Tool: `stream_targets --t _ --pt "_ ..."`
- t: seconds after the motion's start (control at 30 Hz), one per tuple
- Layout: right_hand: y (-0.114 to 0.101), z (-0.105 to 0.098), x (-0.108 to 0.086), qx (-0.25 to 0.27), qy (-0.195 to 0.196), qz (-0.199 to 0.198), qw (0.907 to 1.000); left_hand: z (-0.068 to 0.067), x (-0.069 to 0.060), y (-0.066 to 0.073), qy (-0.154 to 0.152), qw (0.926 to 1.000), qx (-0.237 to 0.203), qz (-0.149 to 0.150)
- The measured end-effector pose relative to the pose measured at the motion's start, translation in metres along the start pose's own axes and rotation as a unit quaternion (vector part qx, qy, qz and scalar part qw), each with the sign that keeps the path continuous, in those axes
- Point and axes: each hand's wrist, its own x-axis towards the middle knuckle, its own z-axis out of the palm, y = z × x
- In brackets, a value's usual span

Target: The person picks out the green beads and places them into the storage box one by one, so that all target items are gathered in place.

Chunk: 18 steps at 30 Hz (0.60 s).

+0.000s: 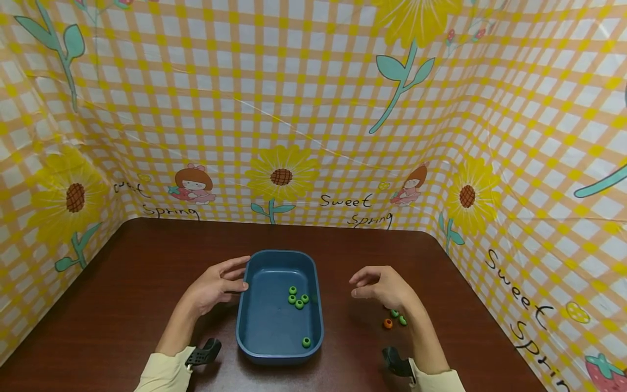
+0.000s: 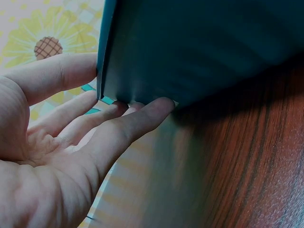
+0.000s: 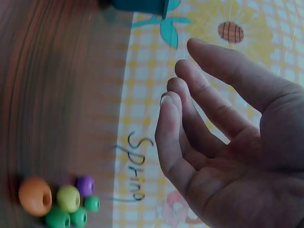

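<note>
A blue rectangular bin [image 1: 264,326] stands on the table with several green beads [image 1: 299,305] inside. One green bead [image 1: 306,342] lies apart from them in its near right corner. My left hand [image 1: 215,286] touches the bin's left side, its fingers fairly straight and the thumb against the wall. To the bin's right my right hand [image 1: 382,284] hovers over the table, fingers loosely bent, holding nothing. Beside its wrist lie an orange bead [image 1: 388,324] and green beads [image 1: 403,320]. The right wrist view also shows a yellow bead [image 3: 68,198] and a purple bead [image 3: 85,185] there.
The dark brown wooden table [image 1: 161,256] reaches back to a checked cloth [image 1: 313,109] printed with sunflowers, which hangs behind and on both sides. A black strap mount sits at each wrist, by the cream sleeves [image 1: 164,373].
</note>
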Motion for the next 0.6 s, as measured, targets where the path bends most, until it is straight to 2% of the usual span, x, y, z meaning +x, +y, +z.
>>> stream_targets --t 0.23,0.6 --pt "0.02 -0.021 -0.009 -0.017 -0.008 0.015 0.9997 0.0 0.0 0.0 -0.008 1.0 -0.001 0.005" --pt "0.056 -0.047 -0.023 -0.003 -0.063 0.04 0.9972 -0.002 0.001 -0.001 -0.008 1.0 -0.002 0.003"
